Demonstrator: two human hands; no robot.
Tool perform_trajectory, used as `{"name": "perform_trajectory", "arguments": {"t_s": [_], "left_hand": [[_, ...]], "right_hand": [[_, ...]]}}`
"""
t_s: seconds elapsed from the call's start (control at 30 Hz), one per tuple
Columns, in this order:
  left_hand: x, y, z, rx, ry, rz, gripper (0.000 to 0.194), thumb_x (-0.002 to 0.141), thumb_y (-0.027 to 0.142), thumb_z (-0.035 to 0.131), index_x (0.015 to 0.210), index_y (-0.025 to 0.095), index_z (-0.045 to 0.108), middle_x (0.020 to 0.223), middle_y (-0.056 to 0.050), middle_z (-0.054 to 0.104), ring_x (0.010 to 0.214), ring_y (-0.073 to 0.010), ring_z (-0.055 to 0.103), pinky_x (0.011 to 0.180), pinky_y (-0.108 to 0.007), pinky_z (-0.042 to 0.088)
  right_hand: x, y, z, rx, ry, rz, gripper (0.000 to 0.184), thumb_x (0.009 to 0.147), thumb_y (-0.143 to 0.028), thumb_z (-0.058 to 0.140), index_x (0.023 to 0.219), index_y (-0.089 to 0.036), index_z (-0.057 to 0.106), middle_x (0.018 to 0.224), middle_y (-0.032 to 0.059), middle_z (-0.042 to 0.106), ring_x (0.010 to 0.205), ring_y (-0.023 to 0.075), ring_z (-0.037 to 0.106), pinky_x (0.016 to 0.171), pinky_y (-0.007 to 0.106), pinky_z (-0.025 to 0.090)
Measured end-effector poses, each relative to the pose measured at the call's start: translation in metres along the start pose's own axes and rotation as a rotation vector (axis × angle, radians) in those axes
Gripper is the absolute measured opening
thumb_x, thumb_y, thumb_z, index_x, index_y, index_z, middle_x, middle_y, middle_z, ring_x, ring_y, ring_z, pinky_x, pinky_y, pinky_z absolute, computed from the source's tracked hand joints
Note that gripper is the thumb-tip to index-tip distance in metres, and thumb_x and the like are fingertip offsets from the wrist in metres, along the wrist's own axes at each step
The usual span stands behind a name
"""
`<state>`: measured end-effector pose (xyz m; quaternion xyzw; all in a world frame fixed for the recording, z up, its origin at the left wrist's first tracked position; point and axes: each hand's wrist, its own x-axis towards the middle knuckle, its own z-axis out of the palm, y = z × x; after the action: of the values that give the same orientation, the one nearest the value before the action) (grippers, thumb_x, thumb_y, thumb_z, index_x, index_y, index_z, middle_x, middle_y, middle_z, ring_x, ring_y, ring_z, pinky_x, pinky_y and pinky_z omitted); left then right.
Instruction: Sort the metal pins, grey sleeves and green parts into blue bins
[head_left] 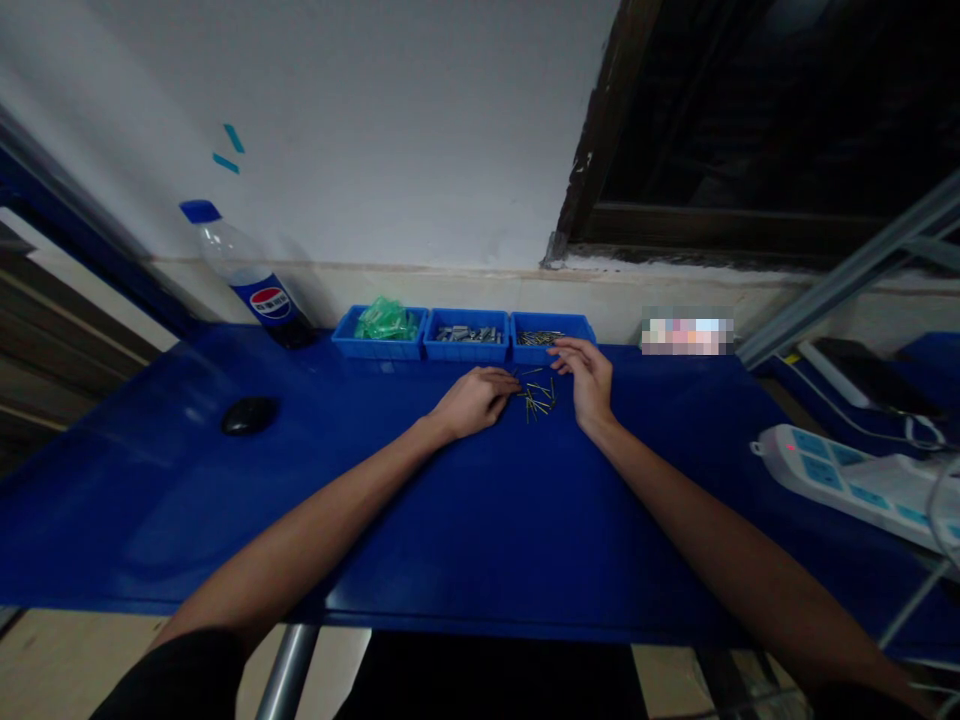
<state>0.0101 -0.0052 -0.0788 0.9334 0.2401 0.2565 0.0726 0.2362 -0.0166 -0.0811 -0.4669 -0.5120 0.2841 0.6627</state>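
Note:
On the blue tabletop lies a small loose pile of thin brass-coloured pins (537,402), too small to tell whether they are screws. My left hand (472,402) rests at the pile's left edge, fingers curled and drawn together, tips at the pins; what is between them is hidden. To the right of the pile is my right hand (586,382), fingers apart and slightly bent, nothing visible in them. Its fingertips are in front of the right blue bin (555,354), which holds similar thin pins (536,338).
The middle blue bin (466,351) holds grey metal pieces; the left bin (379,349) holds a green plastic bag (387,320). A cola bottle (259,285) stands at back left, near a black mouse (248,416). A power strip (825,470) with cables lies right.

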Motion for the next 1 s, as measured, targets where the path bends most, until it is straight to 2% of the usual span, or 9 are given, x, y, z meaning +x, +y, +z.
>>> {"name": "perform_trajectory", "arguments": {"t_s": [0.23,0.43,0.57,0.73,0.83,1.0], "left_hand": [[-0.005,-0.011,0.005,-0.069,0.167,-0.147,0.023,0.096,0.007,0.057,0.103,0.015,0.078,0.103,-0.009,0.080,0.098,-0.0232,0.075,0.092,-0.038,0.060],[-0.003,-0.006,-0.003,-0.208,0.297,-0.201,0.019,0.097,0.012,0.060,0.106,0.016,0.076,0.107,-0.010,0.078,0.099,-0.0220,0.074,0.094,-0.039,0.060],[0.000,-0.009,-0.003,-0.489,0.368,-0.367,0.017,0.093,0.018,0.067,0.107,0.014,0.076,0.099,-0.010,0.080,0.090,-0.0210,0.078,0.088,-0.038,0.064],[0.002,-0.012,-0.005,-0.873,0.367,-0.497,0.035,0.088,0.031,0.074,0.116,0.010,0.071,0.090,-0.011,0.080,0.082,-0.0217,0.080,0.082,-0.036,0.066],[0.003,-0.011,-0.008,-0.968,0.345,-0.516,0.042,0.084,0.037,0.079,0.116,0.010,0.070,0.088,-0.012,0.080,0.081,-0.0225,0.080,0.083,-0.037,0.067],[0.002,-0.008,-0.008,-1.023,0.302,-0.527,0.039,0.082,0.041,0.081,0.104,0.011,0.069,0.082,-0.012,0.080,0.076,-0.0219,0.079,0.077,-0.035,0.066]], "right_hand": [[0.000,0.000,0.000,0.043,-0.018,0.021,0.016,0.085,-0.031,0.068,0.097,-0.023,0.075,0.090,0.0042,0.078,0.070,0.0165,0.066,0.065,0.031,0.049],[-0.002,-0.005,0.001,-0.005,-0.047,0.001,0.017,0.087,-0.032,0.065,0.098,-0.023,0.074,0.090,0.0045,0.078,0.071,0.0178,0.067,0.067,0.033,0.051],[-0.006,-0.007,0.003,-0.057,-0.139,-0.027,0.018,0.090,-0.032,0.065,0.102,-0.024,0.075,0.089,0.0046,0.079,0.076,0.0198,0.071,0.074,0.036,0.054],[-0.011,-0.013,0.006,-0.184,-0.357,-0.091,0.022,0.093,-0.034,0.065,0.110,-0.025,0.077,0.102,0.0059,0.081,0.095,0.0243,0.075,0.086,0.040,0.053],[-0.012,-0.018,0.006,-0.197,-0.460,-0.111,0.021,0.093,-0.035,0.067,0.107,-0.026,0.079,0.104,0.0056,0.082,0.096,0.0255,0.074,0.086,0.040,0.053],[-0.013,-0.021,0.004,-0.147,-0.544,-0.084,0.019,0.090,-0.037,0.070,0.100,-0.026,0.083,0.101,0.0052,0.083,0.093,0.0253,0.074,0.083,0.040,0.053]]}}
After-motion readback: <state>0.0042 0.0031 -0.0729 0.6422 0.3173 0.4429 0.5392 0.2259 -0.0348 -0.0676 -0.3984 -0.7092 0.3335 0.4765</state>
